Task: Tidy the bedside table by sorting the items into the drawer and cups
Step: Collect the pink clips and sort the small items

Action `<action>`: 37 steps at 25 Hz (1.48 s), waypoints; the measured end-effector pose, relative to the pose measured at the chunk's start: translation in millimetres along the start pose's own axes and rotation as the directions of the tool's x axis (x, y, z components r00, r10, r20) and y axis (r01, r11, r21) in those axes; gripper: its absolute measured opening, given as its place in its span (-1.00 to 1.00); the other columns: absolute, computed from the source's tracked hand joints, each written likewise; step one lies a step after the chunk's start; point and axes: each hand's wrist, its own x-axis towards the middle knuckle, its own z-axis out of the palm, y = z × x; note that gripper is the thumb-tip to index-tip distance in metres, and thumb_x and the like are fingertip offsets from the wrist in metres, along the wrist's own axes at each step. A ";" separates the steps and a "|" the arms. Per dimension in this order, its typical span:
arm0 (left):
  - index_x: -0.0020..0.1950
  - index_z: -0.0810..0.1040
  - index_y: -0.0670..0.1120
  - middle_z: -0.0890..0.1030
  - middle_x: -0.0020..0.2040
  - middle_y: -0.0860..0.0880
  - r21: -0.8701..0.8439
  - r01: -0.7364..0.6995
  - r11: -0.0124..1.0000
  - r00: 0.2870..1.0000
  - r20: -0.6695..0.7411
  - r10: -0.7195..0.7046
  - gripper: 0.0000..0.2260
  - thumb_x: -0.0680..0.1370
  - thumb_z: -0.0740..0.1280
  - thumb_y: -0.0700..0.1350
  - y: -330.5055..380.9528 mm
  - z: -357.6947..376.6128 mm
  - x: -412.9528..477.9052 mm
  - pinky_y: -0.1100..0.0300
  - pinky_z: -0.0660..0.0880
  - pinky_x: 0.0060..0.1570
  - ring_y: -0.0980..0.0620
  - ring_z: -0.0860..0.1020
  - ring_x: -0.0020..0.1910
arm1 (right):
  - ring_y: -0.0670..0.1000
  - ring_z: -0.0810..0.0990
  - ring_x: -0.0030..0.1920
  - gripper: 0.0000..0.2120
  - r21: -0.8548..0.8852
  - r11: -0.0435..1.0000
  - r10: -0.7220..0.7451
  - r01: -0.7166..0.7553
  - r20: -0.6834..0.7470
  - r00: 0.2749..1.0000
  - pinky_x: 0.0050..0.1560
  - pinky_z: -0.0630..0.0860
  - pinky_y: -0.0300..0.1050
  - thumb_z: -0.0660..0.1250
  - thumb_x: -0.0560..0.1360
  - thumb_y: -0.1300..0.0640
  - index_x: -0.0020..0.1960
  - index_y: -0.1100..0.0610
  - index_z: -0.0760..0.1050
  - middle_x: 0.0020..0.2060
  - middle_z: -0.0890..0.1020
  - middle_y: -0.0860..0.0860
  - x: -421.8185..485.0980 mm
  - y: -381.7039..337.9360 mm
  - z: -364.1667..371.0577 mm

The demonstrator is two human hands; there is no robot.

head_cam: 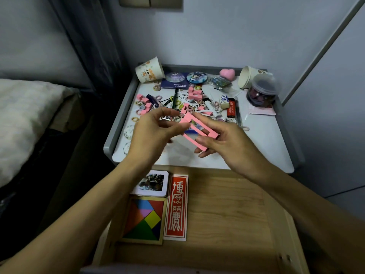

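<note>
Here, pink frame [207,129] between left hand [152,133] and right hand [227,141], above table [262,139].

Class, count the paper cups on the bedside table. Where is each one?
2. One paper cup lies tipped over at the back left corner of the table; the other lies on its side at the back right, beside a clear jar. None seems hidden.

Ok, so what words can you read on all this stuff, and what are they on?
"HONKAI STAR RAIL": on the dark blue card, upside down from here.
Red card in the drawer: big white stylised Chinese characters that I cannot read.
White eraser: blue mark, too blurred to read.
Red lighter: print too small to read.
</note>
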 end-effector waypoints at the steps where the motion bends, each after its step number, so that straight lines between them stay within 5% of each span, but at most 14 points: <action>1: 0.12 0.59 -0.02 0.71 -0.24 0.03 0.109 -0.021 0.994 0.999 0.047 0.016 -0.73 0.45 0.49 -0.06 1.7 -4.3 1.7 0.37 0.46 -0.39 0.19 0.63 -0.29 | 0.09 0.70 -0.13 -0.46 -0.018 1.000 0.007 -0.007 0.035 0.999 -0.10 0.66 -0.06 0.31 0.55 0.32 0.47 0.00 0.34 0.09 0.65 0.02 0.2 -1.0 -3.5; 8: -0.06 0.65 -0.17 0.66 -0.22 -0.14 0.191 -0.034 0.981 0.946 0.323 -0.030 -0.83 0.54 0.36 -0.08 3.2 -17.7 3.4 0.28 0.45 -0.45 0.07 0.54 -0.40 | 0.08 0.69 -0.14 -0.49 -0.131 0.991 0.028 -0.006 0.168 0.985 -0.11 0.66 -0.01 0.31 0.55 0.28 0.45 -0.01 0.36 -0.03 0.67 0.03 -2.5 -4.5 -8.9; 18: -0.06 0.66 -0.19 0.69 -0.21 -0.16 0.011 0.008 1.000 0.975 0.224 -0.010 -0.88 0.55 0.36 -0.17 -2.9 -10.3 1.0 0.27 0.49 -0.46 0.03 0.54 -0.45 | 0.03 0.66 -0.12 -0.49 -0.173 0.983 -0.032 0.063 0.176 0.984 -0.13 0.60 -0.12 0.26 0.59 0.23 0.50 -0.03 0.28 0.13 0.62 0.09 -0.5 -3.7 -7.0; 22: -0.01 0.66 -0.21 0.69 -0.22 -0.16 -0.026 0.028 0.999 0.983 0.182 -0.023 -0.86 0.55 0.36 -0.16 -4.4 -6.3 0.5 0.26 0.51 -0.44 0.03 0.54 -0.46 | -0.05 0.65 -0.04 -0.47 -0.262 0.963 -0.046 0.069 0.095 0.994 0.02 0.61 -0.07 0.35 0.55 0.15 0.47 -0.05 0.32 0.13 0.60 -0.03 -2.4 2.4 -4.6; 27: -0.01 0.67 -0.23 0.69 -0.22 -0.13 -0.034 0.040 0.999 0.993 0.109 -0.036 -0.84 0.56 0.36 -0.15 -7.4 -10.1 1.5 0.26 0.52 -0.42 0.03 0.53 -0.46 | -0.14 0.59 -0.02 -0.56 -0.414 0.901 -0.192 0.130 -0.110 0.975 0.03 0.56 -0.29 0.52 0.40 0.12 0.23 0.07 0.47 0.10 0.55 -0.05 -7.1 5.6 1.2; 32: 0.01 0.65 -0.28 0.68 -0.17 -0.23 -0.061 0.086 0.994 0.988 0.135 -0.077 -0.81 0.55 0.36 -0.15 -9.0 -17.5 -6.6 0.26 0.52 -0.41 0.04 0.53 -0.46 | -0.11 0.54 -0.04 -0.48 -0.612 0.762 -0.345 0.212 -0.108 0.932 0.02 0.53 -0.29 0.55 0.37 0.08 0.28 0.14 0.51 0.06 0.52 -0.03 -18.2 8.0 12.8; 37: -0.02 0.63 -0.29 0.69 -0.21 -0.15 -0.051 0.196 0.979 0.965 0.185 -0.184 -0.81 0.53 0.37 -0.16 -1.0 -38.6 -32.1 0.31 0.54 -0.42 0.07 0.55 -0.44 | -0.16 0.43 -0.09 -0.49 -0.697 0.693 -0.330 0.184 -0.080 0.941 -0.05 0.44 -0.29 0.49 0.43 0.07 0.34 0.14 0.49 0.04 0.50 -0.02 -38.0 -8.0 40.3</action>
